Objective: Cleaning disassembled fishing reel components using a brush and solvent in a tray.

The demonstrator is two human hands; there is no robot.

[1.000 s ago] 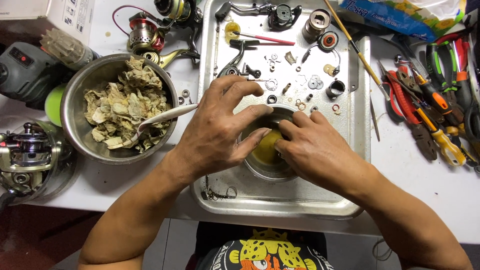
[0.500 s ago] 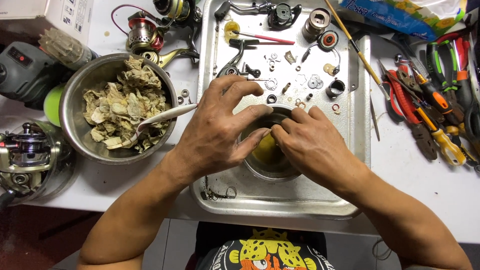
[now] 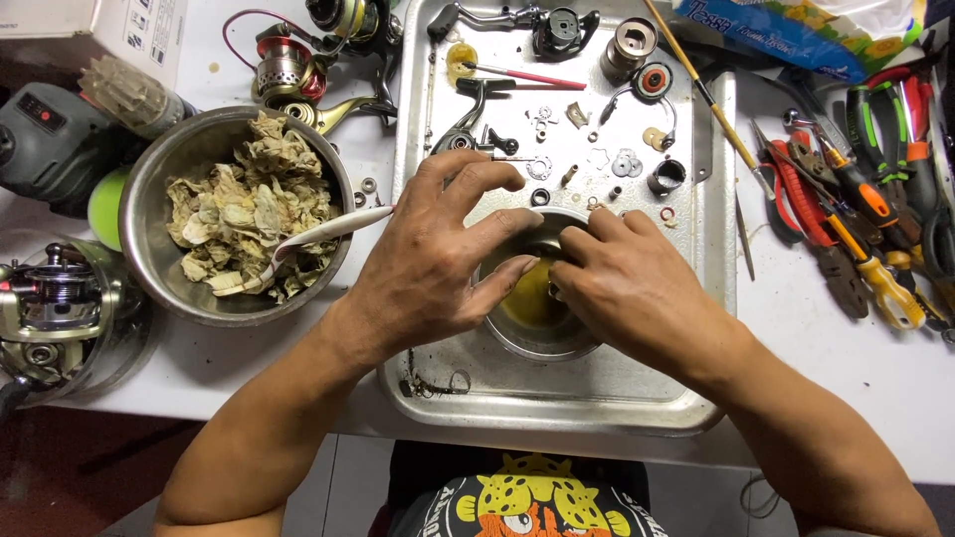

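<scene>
Crowding a small steel bowl (image 3: 537, 338) of yellow liquid, left hand (image 3: 438, 268) spread, right hand (image 3: 627, 288) pinching something hidden, reel parts (image 3: 597, 149) beyond.

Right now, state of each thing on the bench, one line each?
Left hand: open, fingers spread over the small steel bowl's rim.
Right hand: fingertips dipped into that bowl.
Small steel bowl: upright on the tray, holds yellowish liquid.
Flat metal tray: strewn with small loose reel parts.
Large steel bowl: full of crumpled stained wipes.
White spoon: resting on the large bowl's rim.
</scene>
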